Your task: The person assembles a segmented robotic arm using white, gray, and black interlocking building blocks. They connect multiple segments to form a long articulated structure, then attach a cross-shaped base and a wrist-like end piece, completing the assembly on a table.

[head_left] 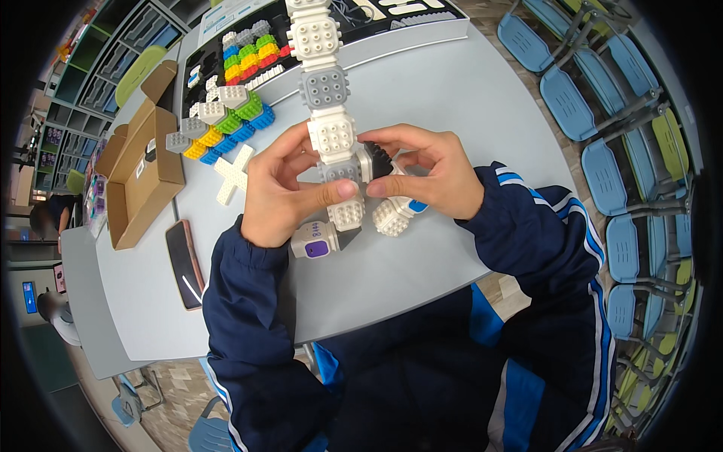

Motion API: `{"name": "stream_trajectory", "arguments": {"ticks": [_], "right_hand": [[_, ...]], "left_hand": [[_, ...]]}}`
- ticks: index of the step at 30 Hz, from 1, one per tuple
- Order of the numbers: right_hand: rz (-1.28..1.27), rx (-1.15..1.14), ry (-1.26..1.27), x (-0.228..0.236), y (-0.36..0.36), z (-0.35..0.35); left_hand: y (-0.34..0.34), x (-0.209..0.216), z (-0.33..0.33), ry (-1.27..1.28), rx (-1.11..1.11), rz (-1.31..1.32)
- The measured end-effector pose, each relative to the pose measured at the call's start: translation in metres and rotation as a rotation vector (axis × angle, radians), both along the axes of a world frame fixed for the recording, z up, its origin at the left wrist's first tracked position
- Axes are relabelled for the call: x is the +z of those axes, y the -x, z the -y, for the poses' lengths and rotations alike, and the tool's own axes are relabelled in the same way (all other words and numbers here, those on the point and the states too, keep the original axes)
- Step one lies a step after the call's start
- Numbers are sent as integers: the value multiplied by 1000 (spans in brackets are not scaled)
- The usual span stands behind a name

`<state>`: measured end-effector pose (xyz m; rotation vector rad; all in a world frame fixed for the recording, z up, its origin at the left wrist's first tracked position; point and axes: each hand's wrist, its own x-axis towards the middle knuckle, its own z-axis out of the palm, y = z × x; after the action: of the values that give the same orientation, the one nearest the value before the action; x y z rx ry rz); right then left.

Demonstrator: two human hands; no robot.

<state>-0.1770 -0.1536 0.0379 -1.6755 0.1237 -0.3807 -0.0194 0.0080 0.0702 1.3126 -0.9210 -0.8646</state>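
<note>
A tall column of white and grey studded building blocks (331,134) rises over the table before me. My left hand (280,188) is closed around its lower part, the thumb across a grey block. My right hand (440,169) pinches a white connector block with a black studded part (377,160) against the column's right side; whether it is locked on cannot be made out. Low on the left, a white module with a purple patch (313,241) adjoins the column's foot. Below my right fingers sits another white studded module (392,217) with a blue patch.
Coloured blocks (226,128) and a white cross-shaped plate (235,175) lie to the left. Beyond them stand an open cardboard box (154,177) and a parts tray (418,34). A phone (183,264) rests near the left edge. Blue chairs (568,102) line the right.
</note>
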Motion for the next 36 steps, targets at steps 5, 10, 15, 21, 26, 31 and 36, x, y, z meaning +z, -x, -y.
{"name": "stream_trajectory", "arguments": {"ticks": [5, 10, 15, 21, 26, 31, 36], "right_hand": [[55, -35, 4, -4, -1, -3], [81, -64, -34, -10, -3, 0], [91, -34, -32, -9, -3, 0], [101, -44, -69, -10, -4, -1], [95, -47, -37, -13, -4, 0], [67, -41, -54, -11, -3, -1], [94, -50, -55, -13, -3, -2]], "left_hand": [[1, -3, 1, 16, 1, -1], [0, -5, 2, -5, -32, 1], [-3, -7, 1, -13, -3, 12], [-1, -7, 2, -14, -6, 0], [-2, -7, 2, -13, -12, 1], [-2, -7, 1, -13, -14, -6], [0, -10, 1, -10, -24, -9]]}}
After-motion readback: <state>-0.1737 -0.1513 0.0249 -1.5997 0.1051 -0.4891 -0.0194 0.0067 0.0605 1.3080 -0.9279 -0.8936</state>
